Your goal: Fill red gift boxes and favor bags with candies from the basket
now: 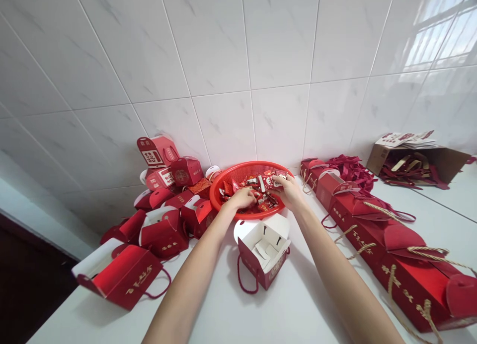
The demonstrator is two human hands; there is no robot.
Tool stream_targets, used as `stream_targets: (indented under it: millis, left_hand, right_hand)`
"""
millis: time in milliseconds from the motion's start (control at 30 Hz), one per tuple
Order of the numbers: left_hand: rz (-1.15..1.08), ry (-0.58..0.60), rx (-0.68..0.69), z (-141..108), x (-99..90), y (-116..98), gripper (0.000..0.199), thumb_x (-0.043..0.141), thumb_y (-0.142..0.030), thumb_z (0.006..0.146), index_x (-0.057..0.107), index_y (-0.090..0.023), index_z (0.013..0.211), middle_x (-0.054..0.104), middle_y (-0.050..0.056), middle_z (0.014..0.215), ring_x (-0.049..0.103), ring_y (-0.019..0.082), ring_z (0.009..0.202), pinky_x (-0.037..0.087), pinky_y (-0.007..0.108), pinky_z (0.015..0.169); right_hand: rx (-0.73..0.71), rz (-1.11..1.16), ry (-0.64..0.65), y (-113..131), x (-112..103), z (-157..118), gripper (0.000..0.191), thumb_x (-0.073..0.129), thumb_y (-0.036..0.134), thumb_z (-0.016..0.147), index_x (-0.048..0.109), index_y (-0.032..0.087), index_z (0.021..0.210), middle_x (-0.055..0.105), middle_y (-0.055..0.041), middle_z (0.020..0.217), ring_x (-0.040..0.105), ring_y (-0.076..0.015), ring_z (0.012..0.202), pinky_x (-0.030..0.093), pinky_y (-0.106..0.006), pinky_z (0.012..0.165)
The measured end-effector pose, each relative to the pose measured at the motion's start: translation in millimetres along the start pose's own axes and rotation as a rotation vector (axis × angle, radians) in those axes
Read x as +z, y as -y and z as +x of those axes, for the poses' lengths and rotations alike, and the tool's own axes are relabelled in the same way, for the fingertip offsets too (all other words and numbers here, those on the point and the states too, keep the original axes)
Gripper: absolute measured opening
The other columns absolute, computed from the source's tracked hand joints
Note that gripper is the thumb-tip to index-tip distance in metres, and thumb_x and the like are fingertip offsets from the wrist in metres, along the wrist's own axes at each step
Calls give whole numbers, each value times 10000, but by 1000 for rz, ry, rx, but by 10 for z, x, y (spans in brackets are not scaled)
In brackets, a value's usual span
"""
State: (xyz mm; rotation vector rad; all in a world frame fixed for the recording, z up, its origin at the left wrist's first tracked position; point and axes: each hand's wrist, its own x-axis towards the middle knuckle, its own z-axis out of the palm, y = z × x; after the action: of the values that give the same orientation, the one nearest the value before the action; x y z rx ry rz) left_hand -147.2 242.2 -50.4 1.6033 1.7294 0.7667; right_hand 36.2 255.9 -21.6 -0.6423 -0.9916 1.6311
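Observation:
A red plastic basket (242, 216) with wrapped candies (266, 201) inside stands against the wall. My left hand (244, 198) reaches over its near rim, fingers curled down among the candies. Whatever lies under those fingertips is hidden. At the basket's right side, my right hand (288, 187) pinches a red and white candy packet (271, 181) between thumb and fingers. Between my forearms sits an upright, open red gift box (257, 264) with a white inside and a dark red cord handle; its inside shows white flaps and no candies.
Several red gift boxes (164, 235) are heaped on the left, some with lids open. Along the right runs a row of closed red boxes (376, 240) with rope handles. Behind it are dark red ribbons (350, 171) and a cardboard carton (447, 160) on the white table (223, 304).

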Motion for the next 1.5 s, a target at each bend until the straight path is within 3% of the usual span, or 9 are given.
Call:
stream_targets:
  millis: [100, 167, 300, 433, 700, 900, 1067, 1267, 1500]
  left_hand:
    - [190, 165, -46, -28, 19, 4, 76, 730, -178, 496, 678, -220, 531, 658, -9, 528, 608, 183, 524, 496, 282, 593]
    - [300, 224, -61, -44, 10, -40, 165, 746, -194, 471, 721, -228, 631, 712, -6, 639, 641, 207, 619, 497, 291, 647]
    - [460, 274, -48, -66, -12, -141, 258, 737, -254, 529, 739, -217, 784, 758, 43, 914, 658, 271, 865, 481, 331, 778]
    - [533, 354, -25, -99, -11, -199, 85, 666, -234, 606, 698, -188, 670, 734, 44, 815, 647, 255, 810, 470, 321, 736]
    - [449, 449, -22, -91, -33, -196, 255, 636, -310, 671, 773, -233, 871, 760, 10, 914, 666, 219, 856, 492, 281, 758]
    - [383, 524, -42, -48, -38, -161, 298, 593, -249, 631, 779, -203, 858, 766, 16, 853, 673, 205, 775, 499, 257, 655]
    - [353, 558, -17, -41, -31, -156, 310, 583, -235, 638, 785, -234, 873, 772, -6, 900, 675, 195, 819, 511, 254, 714]
    - [377, 548, 0, -30, -45, -176, 179, 621, -275, 658, 775, -216, 727, 765, 3, 862, 661, 209, 851, 498, 265, 755]
    - [378, 538, 15, -5, -16, -164, 234, 632, -363, 711, 789, -225, 817, 766, 1, 951, 645, 215, 907, 470, 271, 798]
  right_hand:
    - [25, 26, -15, 38, -5, -6, 214, 745, 219, 621, 558, 210, 725, 649, 4, 699, 634, -163, 698, 581, -269, 568]
    - [36, 35, -18, 62, 3, -19, 205, 742, 204, 620, 568, 206, 730, 653, 6, 694, 636, -160, 692, 583, -265, 564]
    - [47, 36, -1, 115, 26, -51, 186, 734, 202, 624, 577, 202, 723, 655, 12, 689, 639, -155, 678, 592, -275, 576]
    - [37, 21, 43, 190, 50, -95, 204, 757, 222, 610, 589, 199, 723, 653, 15, 680, 631, -146, 647, 591, -276, 577]
    - [4, -50, 156, 346, 36, -179, 231, 771, 236, 557, 606, 189, 712, 645, 6, 712, 630, -167, 718, 585, -293, 604]
    - [-26, -146, 210, 427, -8, -206, 249, 744, 260, 547, 625, 199, 758, 629, 17, 742, 630, -173, 742, 559, -283, 603]
    - [-35, -184, 217, 476, -15, -229, 245, 735, 259, 547, 618, 203, 755, 636, 2, 777, 629, -183, 772, 569, -306, 654]
    - [-55, -200, 213, 499, -39, -239, 238, 742, 273, 556, 599, 208, 734, 625, 1, 794, 618, -186, 793, 561, -317, 672]
    - [-56, -219, 160, 557, -32, -266, 241, 747, 280, 542, 618, 210, 733, 621, 15, 755, 600, -160, 731, 526, -274, 610]
